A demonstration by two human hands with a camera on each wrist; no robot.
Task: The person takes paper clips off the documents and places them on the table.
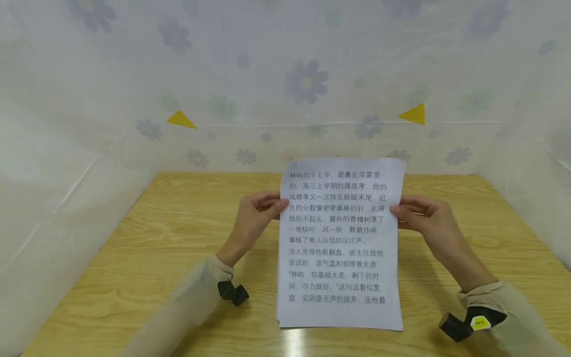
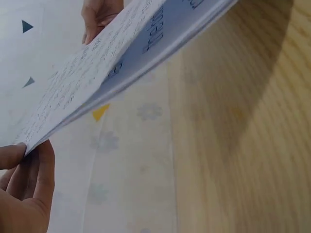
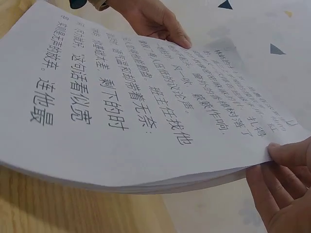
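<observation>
A stack of white printed sheets (image 1: 339, 248) with black Chinese text stands tilted above the wooden table (image 1: 156, 248), its lower edge near the tabletop. My left hand (image 1: 258, 213) pinches the stack's left edge, thumb on the front. My right hand (image 1: 424, 215) pinches the right edge at the same height. The left wrist view shows the stack (image 2: 121, 53) from below with my left hand (image 2: 24, 189) at its corner. In the right wrist view the stack (image 3: 121, 111) shows several layered sheets, my right hand (image 3: 286, 179) gripping the near corner and my left hand (image 3: 155, 22) on the far edge.
A pale curtain with a flower print (image 1: 308, 82) encloses the table at the back and both sides. Two yellow triangles (image 1: 180, 119) are stuck on the back wall. Black wrist cameras (image 1: 233, 292) sit on both sleeves.
</observation>
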